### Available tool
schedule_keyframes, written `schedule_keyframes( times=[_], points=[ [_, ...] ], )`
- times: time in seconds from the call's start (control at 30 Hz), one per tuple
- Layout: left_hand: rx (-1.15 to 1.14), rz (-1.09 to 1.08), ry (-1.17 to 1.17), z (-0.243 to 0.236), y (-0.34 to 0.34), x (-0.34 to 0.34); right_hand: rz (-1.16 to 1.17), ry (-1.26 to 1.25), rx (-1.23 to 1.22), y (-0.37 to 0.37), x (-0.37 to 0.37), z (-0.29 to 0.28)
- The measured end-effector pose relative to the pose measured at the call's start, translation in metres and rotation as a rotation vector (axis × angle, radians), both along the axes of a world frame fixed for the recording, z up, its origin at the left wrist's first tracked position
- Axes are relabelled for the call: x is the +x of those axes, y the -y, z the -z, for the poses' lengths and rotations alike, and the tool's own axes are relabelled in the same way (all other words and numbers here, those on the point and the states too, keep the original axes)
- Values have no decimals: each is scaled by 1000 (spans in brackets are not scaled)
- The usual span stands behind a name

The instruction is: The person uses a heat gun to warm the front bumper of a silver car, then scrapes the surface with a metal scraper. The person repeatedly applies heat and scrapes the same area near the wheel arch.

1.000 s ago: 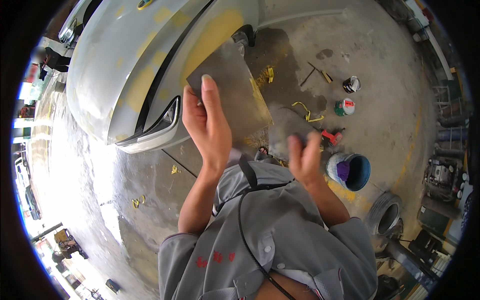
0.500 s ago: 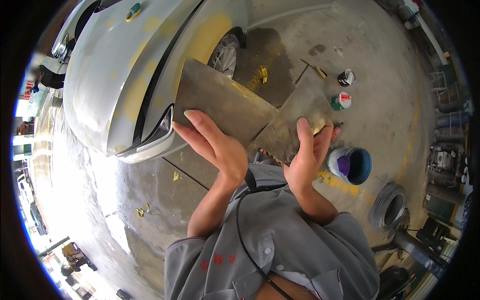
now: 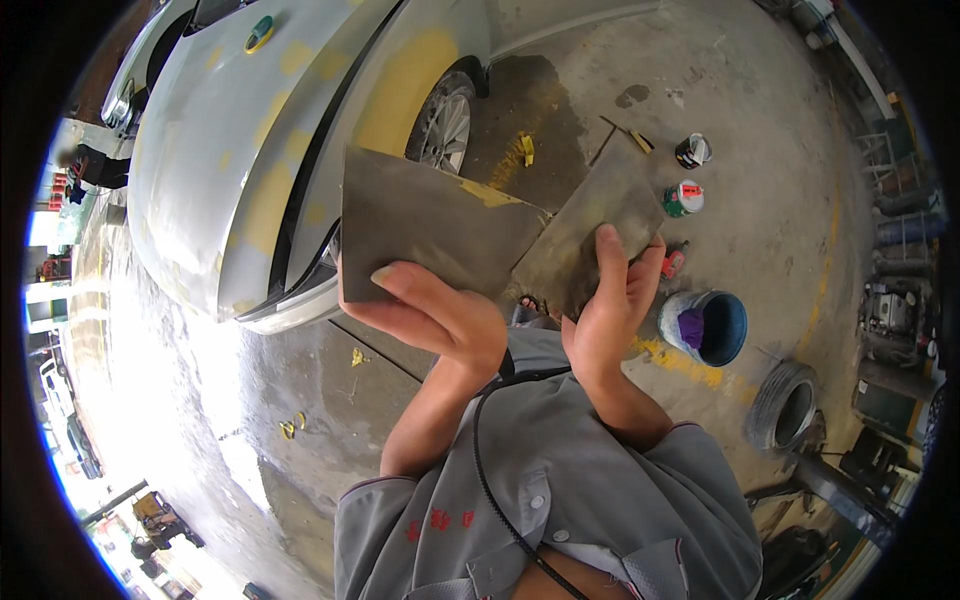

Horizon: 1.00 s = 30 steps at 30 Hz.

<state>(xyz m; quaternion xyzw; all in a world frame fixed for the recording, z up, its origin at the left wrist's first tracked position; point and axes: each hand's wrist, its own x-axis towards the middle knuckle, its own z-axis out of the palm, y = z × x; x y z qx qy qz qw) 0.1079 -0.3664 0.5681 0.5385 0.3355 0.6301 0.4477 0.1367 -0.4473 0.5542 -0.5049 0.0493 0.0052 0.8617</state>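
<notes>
In my left hand (image 3: 435,315) is a flat, grey metal putty spreader (image 3: 425,215), thumb on top and fingers beneath. A streak of yellow putty (image 3: 490,192) lies along its far edge. My right hand (image 3: 605,315) grips a second metal putty spreader (image 3: 590,225), with yellowish smears on its face near the thumb. The two spreaders meet, or overlap, at their inner edges in front of my chest. Beyond them to the left stands a light grey car (image 3: 190,190) with yellow filler patches on its hood and fender.
A sanding block (image 3: 259,33) lies on the hood. To the right on the floor are a black can (image 3: 692,151), a green can (image 3: 684,199), a blue bucket (image 3: 728,330) with a purple cloth (image 3: 690,328), and a tire (image 3: 781,408). Yellow scraps (image 3: 527,150) lie near the wheel.
The left spreader has turned and come down a little at its outer end, with my left hand lower. The right spreader has tilted slightly; both hands keep their hold.
</notes>
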Motion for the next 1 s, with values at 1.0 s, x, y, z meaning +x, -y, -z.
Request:
schedule_keyframes(
  times=[1.0],
  points=[
    [488, 189, -82, 30, -8, -14, -195, 133, -84, -5, 6, -19]
  ],
)
